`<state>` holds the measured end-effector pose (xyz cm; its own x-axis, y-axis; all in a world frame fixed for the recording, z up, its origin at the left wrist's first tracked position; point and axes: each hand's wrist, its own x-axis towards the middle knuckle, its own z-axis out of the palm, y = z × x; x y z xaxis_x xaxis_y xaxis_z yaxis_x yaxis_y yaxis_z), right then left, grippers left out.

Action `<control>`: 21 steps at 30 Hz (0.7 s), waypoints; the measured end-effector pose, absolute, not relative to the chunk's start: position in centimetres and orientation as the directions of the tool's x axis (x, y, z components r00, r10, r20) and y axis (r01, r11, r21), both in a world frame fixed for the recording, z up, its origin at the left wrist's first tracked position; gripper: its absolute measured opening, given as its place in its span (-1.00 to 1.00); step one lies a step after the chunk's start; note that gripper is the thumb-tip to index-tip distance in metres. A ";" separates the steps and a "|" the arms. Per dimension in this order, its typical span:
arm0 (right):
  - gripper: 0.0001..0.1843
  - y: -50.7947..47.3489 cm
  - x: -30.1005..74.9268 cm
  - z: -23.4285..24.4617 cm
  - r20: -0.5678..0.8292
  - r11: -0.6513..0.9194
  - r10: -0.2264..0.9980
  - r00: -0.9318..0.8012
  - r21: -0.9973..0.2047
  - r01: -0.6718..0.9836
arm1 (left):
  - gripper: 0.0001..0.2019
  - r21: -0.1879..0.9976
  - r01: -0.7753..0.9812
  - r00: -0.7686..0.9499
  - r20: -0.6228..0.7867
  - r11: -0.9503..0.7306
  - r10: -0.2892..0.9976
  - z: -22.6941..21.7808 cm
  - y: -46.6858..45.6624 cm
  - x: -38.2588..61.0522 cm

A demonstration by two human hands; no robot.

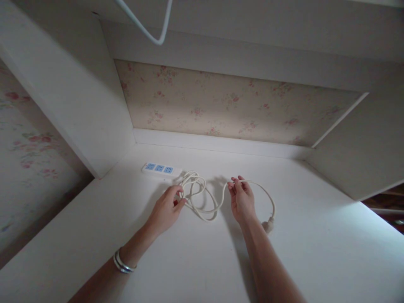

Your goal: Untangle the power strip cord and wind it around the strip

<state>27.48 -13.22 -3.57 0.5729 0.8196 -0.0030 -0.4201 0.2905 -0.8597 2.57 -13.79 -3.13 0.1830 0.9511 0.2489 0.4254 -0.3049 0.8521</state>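
Observation:
A white power strip (161,169) with three blue socket panels lies on the white desk top, left of centre. From its right end runs a cream power cord (216,207), loosely looped between my hands. My left hand (168,207), a silver bangle on its wrist, pinches the cord at the left side of the loops. Farther right, my right hand (242,198) has its fingers closed on a single stretch of the same cord. Beyond it the cord arcs round to the plug (269,225), which hangs beside my right forearm and is partly hidden by it.
The desk top (195,261) is framed by a white side panel (85,97) on the left and another panel (362,143) on the right. Flowered wallpaper (217,101) covers the back above a low white ledge. A bent white rod (158,41) hangs overhead.

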 end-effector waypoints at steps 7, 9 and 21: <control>-0.84 -12.4 28.0 -5.9 -0.092 0.136 0.802 0.590 -0.934 -0.330 | -0.85 0.796 0.465 0.174 0.347 -0.387 0.922 -2.8 -13.6 2.5; -0.83 -12.7 27.8 -5.7 -0.084 0.129 0.796 0.600 -0.944 -0.303 | -0.84 0.780 0.495 0.156 0.352 -0.382 0.923 -3.1 -13.4 2.4; -0.58 -17.8 22.6 -2.2 0.354 0.414 0.904 -0.241 -0.582 0.700 | -0.77 0.554 0.524 0.398 0.513 -0.647 0.761 -2.8 -14.3 2.5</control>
